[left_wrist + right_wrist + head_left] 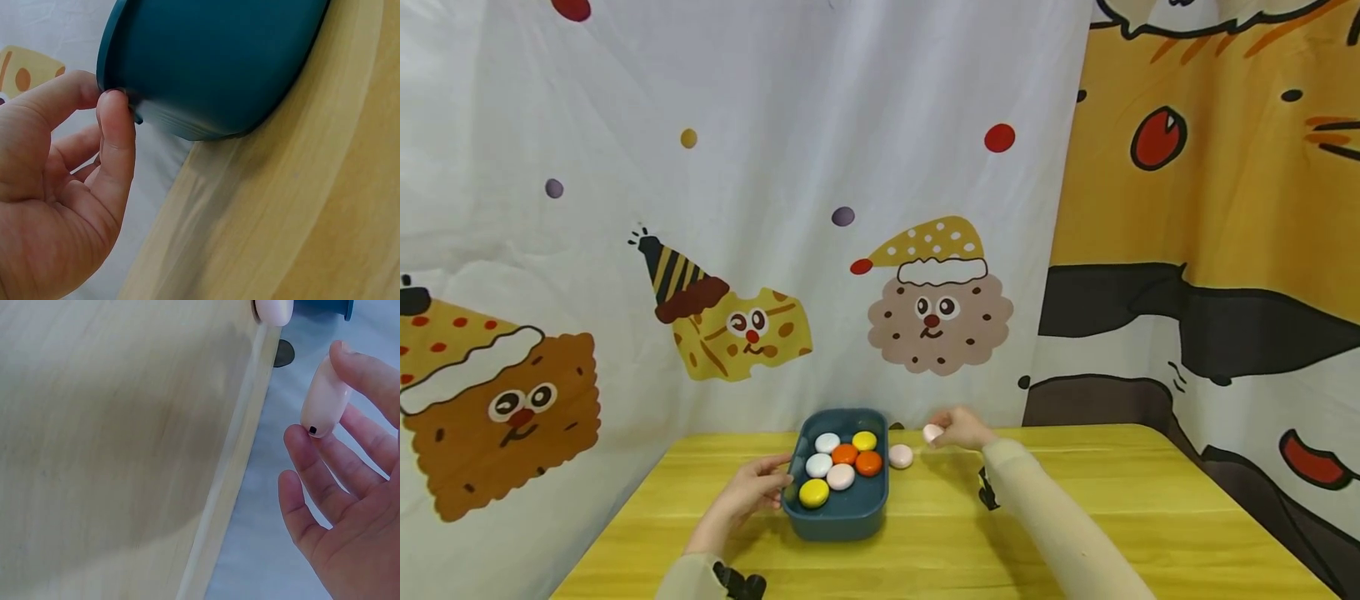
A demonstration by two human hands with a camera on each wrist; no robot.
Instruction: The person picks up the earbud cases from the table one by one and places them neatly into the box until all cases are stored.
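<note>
A dark blue-green rectangular box point(838, 527) stands on the table, holding several glossy, rounded discs: white point(827, 442), yellow point(814, 493), orange point(868, 463) and pale pink point(841, 477). My left hand point(752, 492) pinches the box's left rim; thumb and index finger point(115, 134) meet at that edge in the left wrist view. To the right of the box, my right hand point(964, 428) holds another pale pink disc point(326, 400) on edge between thumb and fingertips, raised above the table. A small black square mark shows on its side. One more pale pink disc point(901, 456) lies just beside the box's right wall.
The yellow wood-grain table point(1075, 492) ends at the back against a hanging cloth point(850, 100) printed with cartoon figures. Both the box and my right hand are close to that back edge. Dark straps point(988, 490) sit at both wrists.
</note>
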